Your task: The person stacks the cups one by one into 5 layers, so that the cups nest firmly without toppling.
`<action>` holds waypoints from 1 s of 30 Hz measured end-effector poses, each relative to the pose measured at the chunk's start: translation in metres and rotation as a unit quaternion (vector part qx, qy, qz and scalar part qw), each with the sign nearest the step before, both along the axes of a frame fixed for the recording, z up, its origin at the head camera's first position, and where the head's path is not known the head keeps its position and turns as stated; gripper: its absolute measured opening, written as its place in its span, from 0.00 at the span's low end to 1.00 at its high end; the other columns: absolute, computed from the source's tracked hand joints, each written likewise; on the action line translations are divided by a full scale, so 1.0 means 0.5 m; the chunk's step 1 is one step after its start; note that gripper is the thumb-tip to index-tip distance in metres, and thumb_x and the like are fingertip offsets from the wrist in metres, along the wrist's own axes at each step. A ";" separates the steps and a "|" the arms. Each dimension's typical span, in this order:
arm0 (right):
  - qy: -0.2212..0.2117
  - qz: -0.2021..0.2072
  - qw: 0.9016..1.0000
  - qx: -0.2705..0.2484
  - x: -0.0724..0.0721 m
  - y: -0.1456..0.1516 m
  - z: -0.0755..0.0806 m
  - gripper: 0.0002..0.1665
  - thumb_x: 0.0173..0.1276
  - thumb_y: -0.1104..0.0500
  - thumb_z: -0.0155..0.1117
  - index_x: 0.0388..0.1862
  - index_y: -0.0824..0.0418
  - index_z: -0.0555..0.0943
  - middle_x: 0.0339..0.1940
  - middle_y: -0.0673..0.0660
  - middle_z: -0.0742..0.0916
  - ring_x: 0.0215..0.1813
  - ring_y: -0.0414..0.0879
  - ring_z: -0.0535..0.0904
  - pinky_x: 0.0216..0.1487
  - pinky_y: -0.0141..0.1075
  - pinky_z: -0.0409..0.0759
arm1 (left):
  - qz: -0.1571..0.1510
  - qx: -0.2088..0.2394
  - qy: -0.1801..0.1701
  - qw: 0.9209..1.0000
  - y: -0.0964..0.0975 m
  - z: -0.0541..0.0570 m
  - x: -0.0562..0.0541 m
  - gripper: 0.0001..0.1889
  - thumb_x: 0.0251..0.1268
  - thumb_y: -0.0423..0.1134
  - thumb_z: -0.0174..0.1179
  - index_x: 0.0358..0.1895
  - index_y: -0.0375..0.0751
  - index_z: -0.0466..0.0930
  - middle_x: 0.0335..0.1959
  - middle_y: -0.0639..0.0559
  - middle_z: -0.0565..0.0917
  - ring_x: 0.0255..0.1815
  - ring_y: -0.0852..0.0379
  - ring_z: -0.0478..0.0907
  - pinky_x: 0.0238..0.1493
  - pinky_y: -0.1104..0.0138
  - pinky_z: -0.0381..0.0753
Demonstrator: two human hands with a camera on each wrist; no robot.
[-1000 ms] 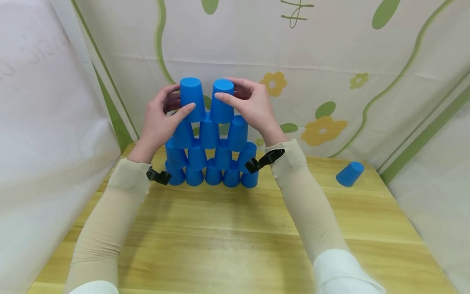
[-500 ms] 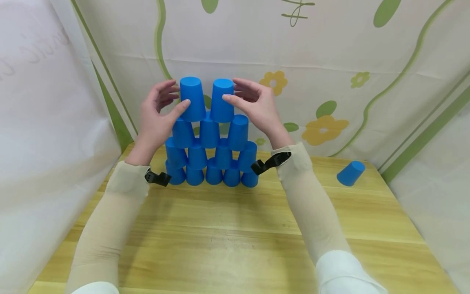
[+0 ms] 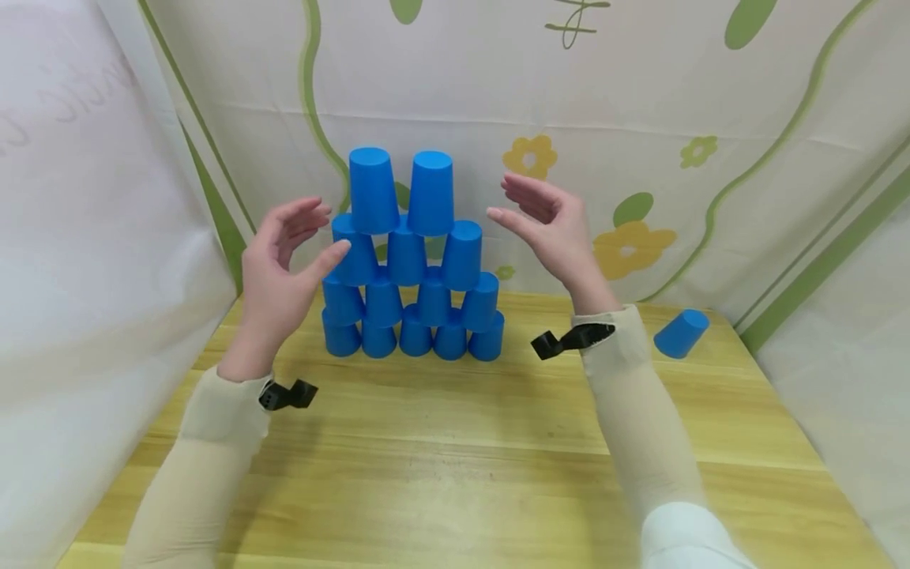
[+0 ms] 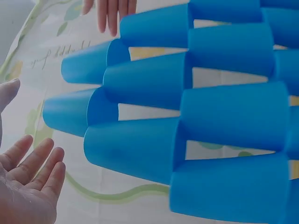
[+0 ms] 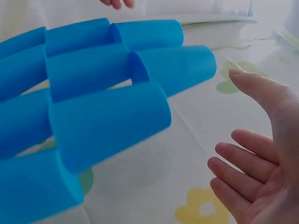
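Note:
A wall of upside-down blue cups (image 3: 406, 257) stands in stepped rows on the table. Two cups form its top row, a left top cup (image 3: 373, 194) and a right top cup (image 3: 431, 196), with a gap between them. My left hand (image 3: 273, 276) is to the left of the stack, fingers spread and apart from the cups. On the other side my right hand (image 3: 550, 229) hangs in the air, thumb and fingers parted, holding nothing. Both wrist views show the palms (image 4: 28, 186) beside the cups without contact.
A single blue cup (image 3: 681, 333) stands tilted-looking at the right rear of the wooden table (image 3: 441, 466). Behind the stack hangs a white cloth (image 3: 455, 79) with flowers and leaves. Another white cloth (image 3: 92, 237) borders the left side.
Both hands have let go of the two top cups and moved outward and down, the left to the left, the right to the right. The cups have stayed in place.

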State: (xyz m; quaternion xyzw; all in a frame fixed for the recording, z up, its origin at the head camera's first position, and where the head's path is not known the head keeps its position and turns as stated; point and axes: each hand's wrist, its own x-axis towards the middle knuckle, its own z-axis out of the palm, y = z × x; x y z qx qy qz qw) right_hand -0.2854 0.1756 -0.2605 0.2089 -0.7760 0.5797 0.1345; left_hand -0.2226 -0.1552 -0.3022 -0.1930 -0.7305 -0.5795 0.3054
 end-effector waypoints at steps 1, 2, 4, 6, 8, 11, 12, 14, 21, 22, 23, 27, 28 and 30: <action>-0.002 -0.002 1.000 -0.003 -0.002 0.014 -0.011 0.31 0.66 0.54 0.76 0.67 0.57 0.80 0.63 0.53 0.84 0.66 0.45 0.78 0.67 0.37 0.73 | -0.004 0.000 0.003 1.000 0.001 -0.007 0.006 0.27 0.67 0.29 0.68 0.67 0.35 0.73 0.62 0.42 0.80 0.63 0.47 0.76 0.68 0.59 0.72; 0.000 -0.006 1.000 -0.002 0.000 0.025 -0.019 0.31 0.66 0.54 0.76 0.67 0.57 0.81 0.63 0.53 0.84 0.66 0.45 0.78 0.68 0.37 0.73 | -0.007 -0.003 0.005 1.000 0.002 -0.015 0.010 0.27 0.66 0.28 0.68 0.68 0.34 0.73 0.62 0.42 0.80 0.63 0.46 0.76 0.68 0.59 0.72; -0.006 -0.016 1.000 0.001 0.006 0.048 -0.034 0.31 0.65 0.54 0.77 0.67 0.57 0.81 0.63 0.53 0.84 0.66 0.45 0.78 0.68 0.38 0.73 | -0.019 -0.009 0.006 1.000 0.002 -0.033 0.016 0.28 0.65 0.26 0.69 0.68 0.35 0.73 0.62 0.42 0.80 0.63 0.45 0.76 0.67 0.59 0.73; -0.010 -0.026 1.000 0.005 0.014 0.070 -0.051 0.32 0.65 0.54 0.77 0.67 0.57 0.81 0.64 0.53 0.84 0.66 0.46 0.77 0.67 0.37 0.73 | -0.029 -0.020 0.002 0.999 0.005 -0.047 0.025 0.29 0.63 0.24 0.69 0.68 0.36 0.74 0.62 0.43 0.81 0.64 0.47 0.76 0.67 0.60 0.72; -0.019 -0.038 0.999 0.014 0.024 0.091 -0.066 0.32 0.65 0.54 0.77 0.68 0.56 0.80 0.65 0.53 0.83 0.67 0.46 0.77 0.67 0.37 0.73 | -0.036 -0.034 -0.008 0.999 0.008 -0.060 0.034 0.30 0.63 0.24 0.69 0.68 0.38 0.74 0.62 0.45 0.81 0.64 0.49 0.76 0.68 0.60 0.72; -0.032 -0.052 0.998 0.025 0.036 0.122 -0.091 0.34 0.65 0.54 0.77 0.69 0.56 0.79 0.66 0.53 0.82 0.69 0.46 0.75 0.67 0.37 0.73 | -0.046 -0.050 -0.025 0.997 0.016 -0.078 0.044 0.30 0.63 0.25 0.70 0.69 0.40 0.74 0.63 0.48 0.81 0.65 0.52 0.76 0.68 0.61 0.72; -0.036 -0.057 0.997 0.030 0.040 0.133 -0.099 0.34 0.65 0.53 0.77 0.70 0.56 0.78 0.66 0.53 0.82 0.69 0.46 0.74 0.68 0.37 0.73 | -0.048 -0.055 -0.031 0.997 0.019 -0.085 0.047 0.30 0.63 0.26 0.70 0.69 0.40 0.74 0.63 0.49 0.81 0.65 0.52 0.76 0.68 0.61 0.72; -0.045 -0.068 0.996 0.039 0.049 0.155 -0.116 0.36 0.65 0.53 0.77 0.71 0.56 0.77 0.68 0.54 0.81 0.70 0.47 0.73 0.69 0.38 0.71 | -0.055 -0.067 -0.048 0.995 0.025 -0.099 0.052 0.30 0.64 0.29 0.70 0.69 0.41 0.74 0.64 0.51 0.80 0.65 0.54 0.76 0.68 0.60 0.72; -0.095 -0.104 0.986 0.092 0.077 0.240 -0.185 0.41 0.66 0.48 0.76 0.75 0.53 0.72 0.73 0.53 0.75 0.74 0.49 0.67 0.73 0.44 0.66 | -0.098 -0.078 -0.108 0.986 0.047 -0.153 0.066 0.29 0.66 0.33 0.70 0.69 0.40 0.73 0.64 0.51 0.79 0.66 0.52 0.75 0.67 0.49 0.72; -0.102 -0.113 0.984 0.096 0.081 0.253 -0.193 0.42 0.65 0.47 0.76 0.76 0.52 0.72 0.73 0.52 0.75 0.75 0.48 0.67 0.73 0.44 0.66 | -0.100 -0.079 -0.113 0.985 0.049 -0.160 0.068 0.29 0.66 0.33 0.70 0.69 0.40 0.73 0.64 0.51 0.80 0.66 0.52 0.75 0.67 0.48 0.72; -0.108 -0.124 0.981 0.099 0.085 0.266 -0.202 0.43 0.65 0.46 0.76 0.76 0.52 0.71 0.74 0.52 0.75 0.75 0.48 0.67 0.73 0.44 0.66 | -0.104 -0.078 -0.119 0.984 0.050 -0.165 0.069 0.28 0.66 0.34 0.70 0.69 0.40 0.73 0.64 0.51 0.79 0.66 0.52 0.75 0.67 0.47 0.72; -0.107 -0.175 0.973 0.107 0.098 0.318 -0.227 0.44 0.65 0.44 0.76 0.76 0.54 0.71 0.74 0.53 0.74 0.75 0.51 0.67 0.74 0.44 0.64 | -0.108 -0.081 -0.136 0.981 0.053 -0.181 0.075 0.28 0.67 0.37 0.70 0.69 0.43 0.73 0.65 0.51 0.79 0.66 0.53 0.75 0.66 0.44 0.71; -0.105 -0.191 0.970 0.108 0.100 0.332 -0.231 0.44 0.65 0.43 0.76 0.76 0.54 0.71 0.75 0.54 0.74 0.75 0.52 0.66 0.74 0.45 0.64 | -0.110 -0.081 -0.139 0.981 0.053 -0.184 0.076 0.28 0.67 0.37 0.70 0.69 0.43 0.73 0.65 0.51 0.79 0.66 0.53 0.74 0.66 0.43 0.71; -0.105 -0.220 0.964 0.106 0.104 0.360 -0.239 0.44 0.65 0.44 0.75 0.76 0.54 0.71 0.77 0.54 0.71 0.76 0.55 0.64 0.76 0.46 0.61 | -0.110 -0.083 -0.142 0.980 0.053 -0.188 0.077 0.28 0.67 0.38 0.70 0.69 0.43 0.73 0.65 0.51 0.79 0.66 0.52 0.75 0.66 0.43 0.71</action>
